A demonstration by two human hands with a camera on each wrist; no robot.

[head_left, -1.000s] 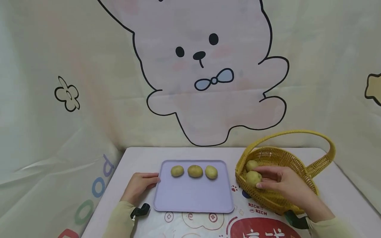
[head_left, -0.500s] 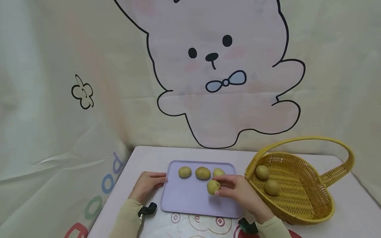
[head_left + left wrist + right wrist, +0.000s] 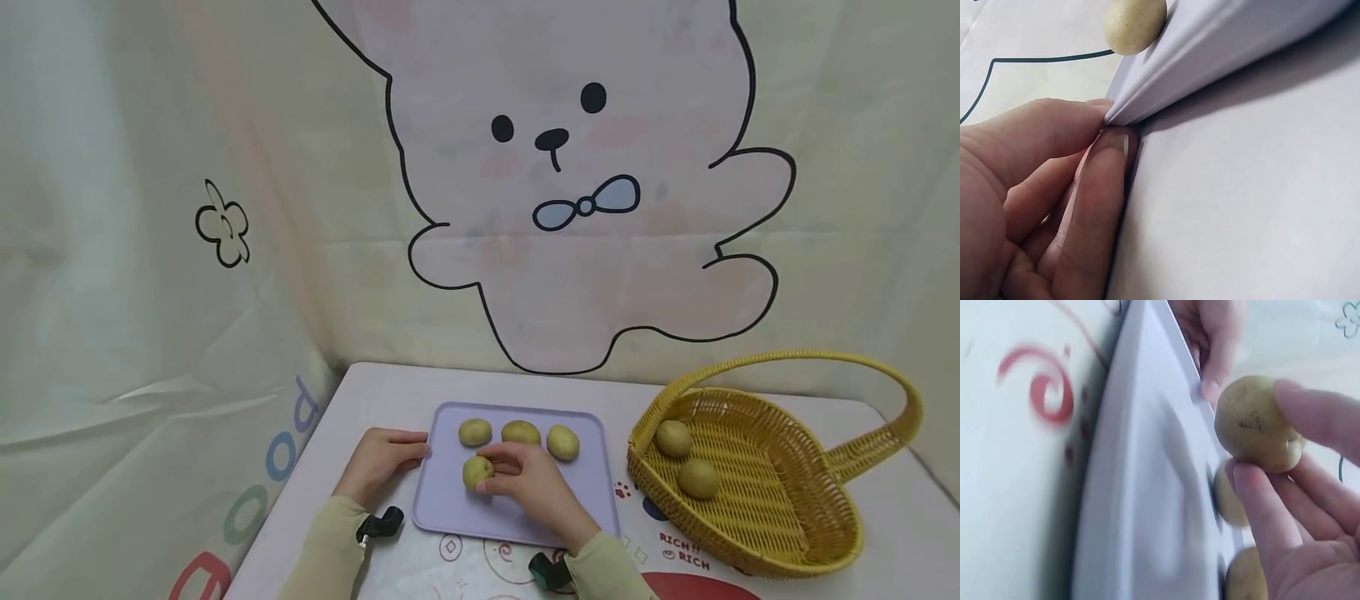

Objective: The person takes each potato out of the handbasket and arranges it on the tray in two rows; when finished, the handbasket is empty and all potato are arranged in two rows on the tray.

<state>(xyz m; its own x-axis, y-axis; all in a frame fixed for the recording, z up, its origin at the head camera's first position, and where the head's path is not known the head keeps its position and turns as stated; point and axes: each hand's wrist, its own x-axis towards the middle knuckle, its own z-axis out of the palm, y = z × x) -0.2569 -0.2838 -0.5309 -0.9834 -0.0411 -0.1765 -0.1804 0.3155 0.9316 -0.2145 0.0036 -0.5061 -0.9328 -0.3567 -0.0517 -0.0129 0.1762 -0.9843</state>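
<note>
My right hand (image 3: 531, 487) holds a small yellow potato (image 3: 477, 473) between thumb and fingers, over the left half of the lilac tray (image 3: 540, 525). In the right wrist view, this potato (image 3: 1257, 425) shows clear of the tray's surface. My left hand (image 3: 381, 462) is at the tray's left edge; the left wrist view shows its thumb and fingers pinching the rim (image 3: 1124, 111). Along the tray's far side lie a left potato (image 3: 475, 432), a middle potato (image 3: 521, 431) partly behind my right hand, and a right potato (image 3: 562, 442).
To the right stands a yellow woven basket (image 3: 757, 500) with a tall arched handle (image 3: 810, 357). Inside it, toward its left wall, are a far potato (image 3: 673, 437) and a near potato (image 3: 698, 478). A printed curtain (image 3: 360, 317) hangs behind the white table (image 3: 397, 383).
My right hand has taken a potato out of the basket and carried it left over the tray. My left hand stays at the tray's edge. The head view has turned slightly left.
</note>
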